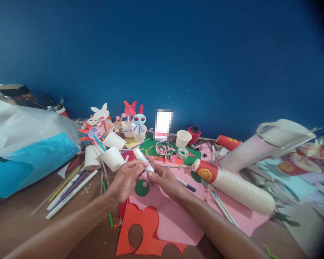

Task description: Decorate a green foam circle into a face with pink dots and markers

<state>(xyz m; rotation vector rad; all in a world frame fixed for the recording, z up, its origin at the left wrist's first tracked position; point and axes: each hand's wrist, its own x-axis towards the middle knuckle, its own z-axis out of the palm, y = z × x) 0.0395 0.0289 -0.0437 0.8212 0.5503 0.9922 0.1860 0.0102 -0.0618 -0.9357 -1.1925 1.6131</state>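
Both hands meet over the pink paper at the middle of the table. A white glue stick (139, 155) is tilted between them, its upper end leaning left. My left hand (128, 176) is closed, with thumb and fingers pinching the tube's side; a speck of pink shows at its fingertips, too small to make out. Around the lower end of the tube my right hand (164, 178) is closed. Just below the hands lies a green paper disc (140, 188) with a small pale spot, on pink paper (175, 219). Red-orange paper (149, 219) with cut-out holes lies nearer me.
Stacked paper cups (243, 190) lie on the right beside scissors (221, 205). At left are several pens (72, 194), tipped white cups (112, 158) and a plastic bag (29, 144). Paper animal figures (139, 120) stand in cups at the back, near a tape roll (183, 153).
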